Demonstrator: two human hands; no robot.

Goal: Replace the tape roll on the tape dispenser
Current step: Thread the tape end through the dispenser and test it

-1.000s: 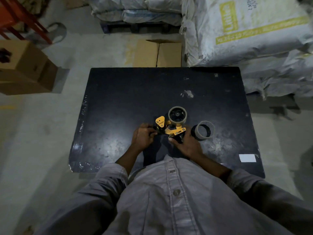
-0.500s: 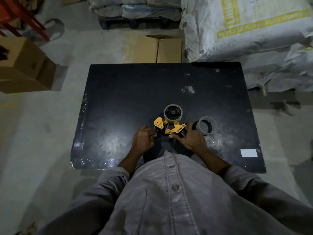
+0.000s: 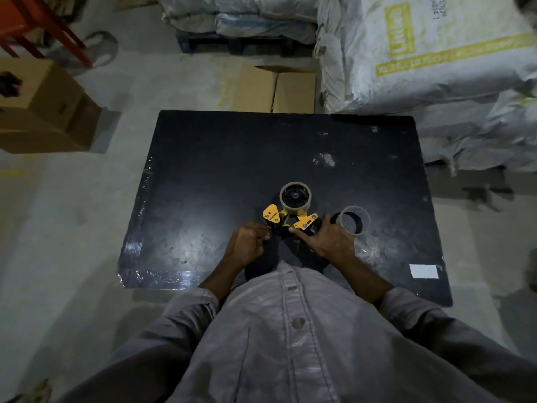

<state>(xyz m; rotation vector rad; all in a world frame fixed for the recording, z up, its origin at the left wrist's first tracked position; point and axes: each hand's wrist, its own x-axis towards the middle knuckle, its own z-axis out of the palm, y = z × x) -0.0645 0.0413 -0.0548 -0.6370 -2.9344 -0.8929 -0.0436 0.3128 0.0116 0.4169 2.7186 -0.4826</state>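
Observation:
A yellow tape dispenser [image 3: 290, 220] lies on the black table [image 3: 220, 170], near its front middle. A tape roll [image 3: 295, 198] sits on its wheel at the far end. My right hand [image 3: 328, 239] grips the dispenser's black handle from the right. My left hand [image 3: 247, 242] is closed at the dispenser's yellow front flap, fingertips pinched at something too small to make out. A second, thin ring-shaped roll [image 3: 353, 220] lies flat on the table just right of my right hand.
A white label [image 3: 423, 271] lies at the table's front right corner. Cardboard boxes [image 3: 273, 88] stand beyond the far edge and another box [image 3: 43, 109] at the left. Large white sacks [image 3: 421, 53] are stacked at the right.
My right hand has shifted to the right along the dispenser's handle. The dispenser has turned slightly. My left hand stays at the front flap.

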